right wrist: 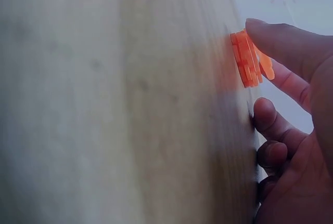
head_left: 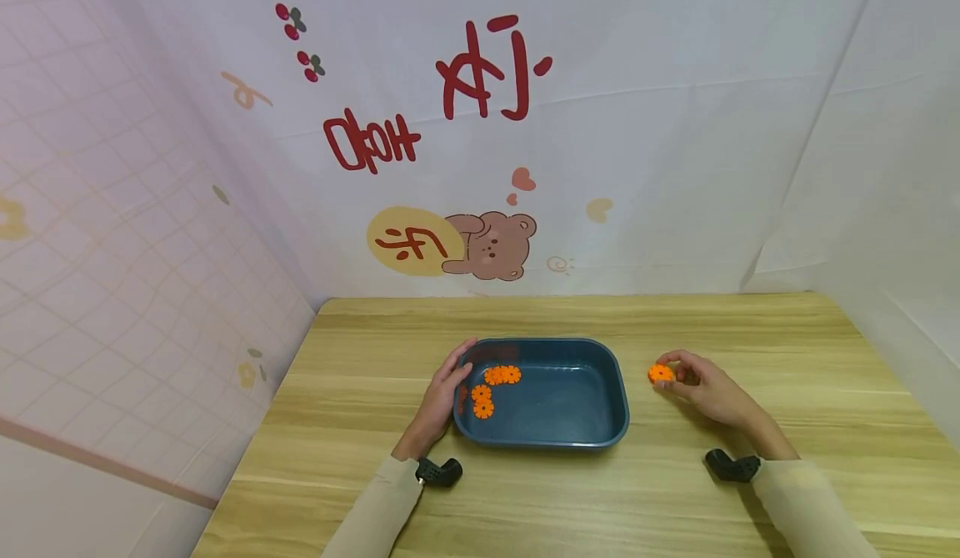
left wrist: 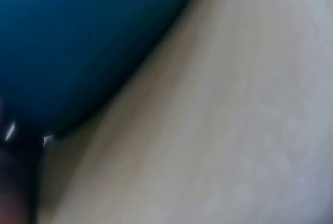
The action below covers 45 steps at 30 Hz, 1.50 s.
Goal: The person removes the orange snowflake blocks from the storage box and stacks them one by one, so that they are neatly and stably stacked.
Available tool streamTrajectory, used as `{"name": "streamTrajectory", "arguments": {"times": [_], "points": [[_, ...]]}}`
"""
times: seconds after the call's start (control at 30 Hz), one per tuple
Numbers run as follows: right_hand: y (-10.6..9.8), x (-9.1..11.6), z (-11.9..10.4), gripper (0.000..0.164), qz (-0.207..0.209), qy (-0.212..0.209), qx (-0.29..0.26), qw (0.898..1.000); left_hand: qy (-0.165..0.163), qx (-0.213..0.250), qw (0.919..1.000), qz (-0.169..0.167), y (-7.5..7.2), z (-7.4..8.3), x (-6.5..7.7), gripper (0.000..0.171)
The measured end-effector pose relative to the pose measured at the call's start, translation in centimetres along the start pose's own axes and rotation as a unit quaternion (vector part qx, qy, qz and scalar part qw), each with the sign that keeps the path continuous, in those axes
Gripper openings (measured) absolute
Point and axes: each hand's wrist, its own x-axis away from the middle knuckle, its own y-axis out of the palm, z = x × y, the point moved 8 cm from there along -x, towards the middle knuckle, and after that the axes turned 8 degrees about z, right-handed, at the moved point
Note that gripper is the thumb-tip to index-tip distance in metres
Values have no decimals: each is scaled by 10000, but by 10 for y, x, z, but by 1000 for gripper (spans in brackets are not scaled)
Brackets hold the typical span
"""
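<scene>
A dark blue rectangular tray (head_left: pixel 555 412) sits on the table. My left hand (head_left: pixel 435 408) holds its left side, thumb over the rim and fingers along the outer wall. In the left wrist view the tray's wall (left wrist: pixel 83 37) fills the upper left, blurred. Inside the tray, several orange notched snowflake discs (head_left: pixel 483 408) lie at the left end, some overlapping. Right of the tray, my right hand (head_left: pixel 708 391) pinches orange snowflake discs (right wrist: pixel 245 60) between thumb and fingers. The right wrist view shows them as a small stack, close to the tabletop.
The wooden table (head_left: pixel 555 500) reaches back to a white wall cloth (head_left: pixel 675 166) printed with red characters and a bear. A black wrist device sits by each sleeve, left (head_left: pixel 439 472) and right (head_left: pixel 731 465).
</scene>
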Motion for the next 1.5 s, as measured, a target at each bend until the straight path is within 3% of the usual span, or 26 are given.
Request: {"name": "streamTrajectory", "arguments": {"times": [0.73,0.97,1.2,1.5], "points": [[1,0,-1,28,-75,56,144,9999,53,28,10000,17,-1,-1,2,52],[-2,-4,-5,36,-32,164,218,9996,18,-59,10000,42,-2,-2,2,51],[2,-26,-37,37,-146,54,148,9998,29,6,10000,-25,0,1,1,54],[27,-63,-107,23,-484,-555,297,9968,51,-71,10000,-32,0,2,0,53]]}}
